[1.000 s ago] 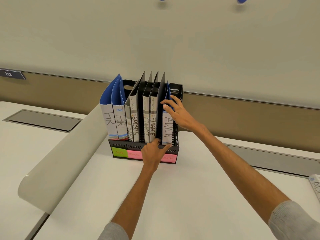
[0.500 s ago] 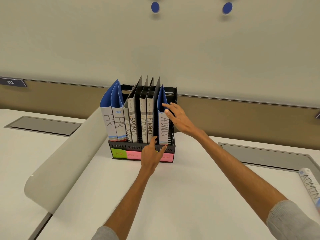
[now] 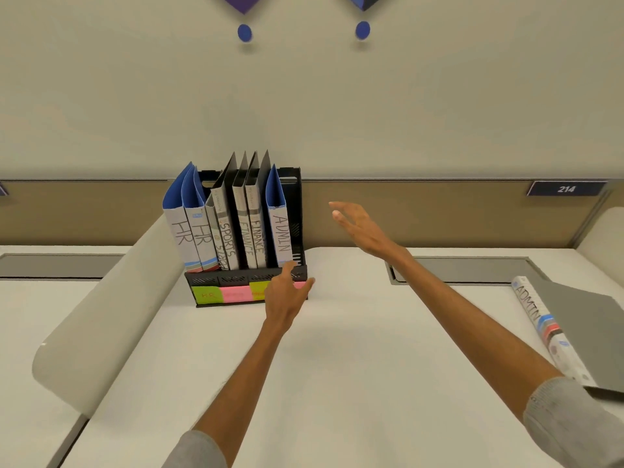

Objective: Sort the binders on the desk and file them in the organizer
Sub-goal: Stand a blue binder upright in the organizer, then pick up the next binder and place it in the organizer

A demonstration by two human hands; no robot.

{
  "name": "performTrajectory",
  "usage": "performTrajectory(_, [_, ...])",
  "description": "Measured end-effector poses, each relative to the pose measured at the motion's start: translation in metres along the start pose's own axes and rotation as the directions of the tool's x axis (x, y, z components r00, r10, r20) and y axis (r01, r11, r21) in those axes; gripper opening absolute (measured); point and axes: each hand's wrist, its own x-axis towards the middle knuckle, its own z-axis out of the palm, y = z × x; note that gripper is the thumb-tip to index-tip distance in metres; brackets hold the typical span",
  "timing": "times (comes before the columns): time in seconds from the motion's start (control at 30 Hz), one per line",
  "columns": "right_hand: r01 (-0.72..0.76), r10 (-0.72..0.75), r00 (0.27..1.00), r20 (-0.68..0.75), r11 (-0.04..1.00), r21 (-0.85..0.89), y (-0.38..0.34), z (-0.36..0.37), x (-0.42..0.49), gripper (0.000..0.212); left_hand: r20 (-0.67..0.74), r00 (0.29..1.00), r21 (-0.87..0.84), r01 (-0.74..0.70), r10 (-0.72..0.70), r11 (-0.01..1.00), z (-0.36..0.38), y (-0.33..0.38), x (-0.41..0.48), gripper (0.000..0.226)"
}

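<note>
A black organizer (image 3: 216, 278) stands at the back edge of a white tabletop (image 3: 337, 366), holding seven upright binders (image 3: 241, 228) whose spines read HR, HR, SPORTS, SPORTS, FINANCE, FINANCE and ADMIN from left to right. Green and pink labels (image 3: 236, 293) line its front. The left hand (image 3: 287, 292) rests at the organizer's front right corner, its loosely extended fingers touching the front lip and gripping nothing. The right hand (image 3: 358, 224) hovers to the right of the organizer, open with fingers spread and empty. A loose binder (image 3: 540, 319) marked ADMIN lies flat near the tabletop's right edge.
</note>
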Motion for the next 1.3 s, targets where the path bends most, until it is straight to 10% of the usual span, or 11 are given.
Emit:
performTrajectory(0.9, [-0.553, 0.543, 0.746, -0.386, 0.828, 0.097, 0.212, -0.200, -0.233, 0.033, 0.458, 0.880, -0.084, -0.094, 0.122, 0.992, 0.206, 0.198, -0.100, 0.012])
performTrajectory(1.3, [-0.690, 0.696, 0.633, -0.338, 0.706, 0.161, 0.302, -0.260, -0.309, 0.046, 0.734, 0.670, 0.088, 0.065, -0.109, 0.994, 0.308, 0.279, -0.141, 0.090])
